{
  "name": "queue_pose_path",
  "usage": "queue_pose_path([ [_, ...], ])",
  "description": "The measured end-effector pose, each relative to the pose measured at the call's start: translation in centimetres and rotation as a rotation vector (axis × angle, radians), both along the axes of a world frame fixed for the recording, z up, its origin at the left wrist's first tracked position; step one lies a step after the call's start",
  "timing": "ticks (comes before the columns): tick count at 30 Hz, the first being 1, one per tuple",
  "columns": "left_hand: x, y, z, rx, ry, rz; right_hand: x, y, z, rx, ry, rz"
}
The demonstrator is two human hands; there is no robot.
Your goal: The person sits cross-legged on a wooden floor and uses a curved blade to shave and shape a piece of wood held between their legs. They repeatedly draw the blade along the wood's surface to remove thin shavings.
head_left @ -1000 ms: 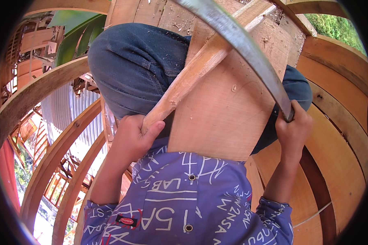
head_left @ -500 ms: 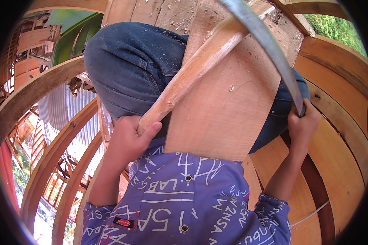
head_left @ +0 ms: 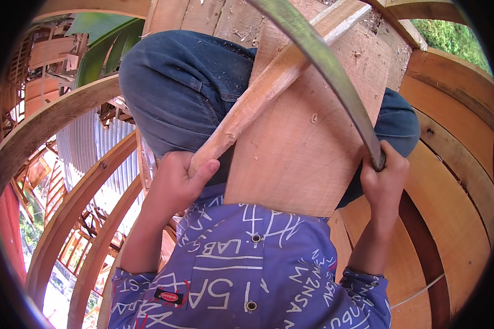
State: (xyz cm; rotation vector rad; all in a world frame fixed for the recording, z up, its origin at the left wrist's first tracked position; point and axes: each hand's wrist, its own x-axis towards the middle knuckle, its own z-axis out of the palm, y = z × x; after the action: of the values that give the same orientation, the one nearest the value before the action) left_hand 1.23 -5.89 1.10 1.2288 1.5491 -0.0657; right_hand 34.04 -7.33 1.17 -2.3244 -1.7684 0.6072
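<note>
2 curled hands [head_left: 182,178] [head_left: 387,176], well apart

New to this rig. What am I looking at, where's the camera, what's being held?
No robot: these are a person's own bare hands. The view comes from a fisheye camera worn on the head, looking down, so straight edges bend. A flat wooden board lies over the lap, with a curled shaving on it. The left hand grips a wooden stick slanting over the board; the right hand holds one end of a curved metal blade crossing above the stick.
</note>
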Motion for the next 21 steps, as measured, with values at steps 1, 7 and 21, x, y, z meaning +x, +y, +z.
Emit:
queue_pose_path([
  [1, 0.1, 0.1, 0.0, -0.002, -0.003, -0.001, -0.7, -0.2, -0.1, -0.012, 0.019, 0.018],
  [7, -0.1, 0.0, -0.1, 0.010, 0.000, -0.012, -1.8, -0.2, 0.3, -0.040, -0.020, 0.105],
  [21, 0.6, 0.4, -1.2, -0.008, -0.059, 0.011, -0.9, -0.3, -0.4, -0.004, -0.081, 0.059],
])
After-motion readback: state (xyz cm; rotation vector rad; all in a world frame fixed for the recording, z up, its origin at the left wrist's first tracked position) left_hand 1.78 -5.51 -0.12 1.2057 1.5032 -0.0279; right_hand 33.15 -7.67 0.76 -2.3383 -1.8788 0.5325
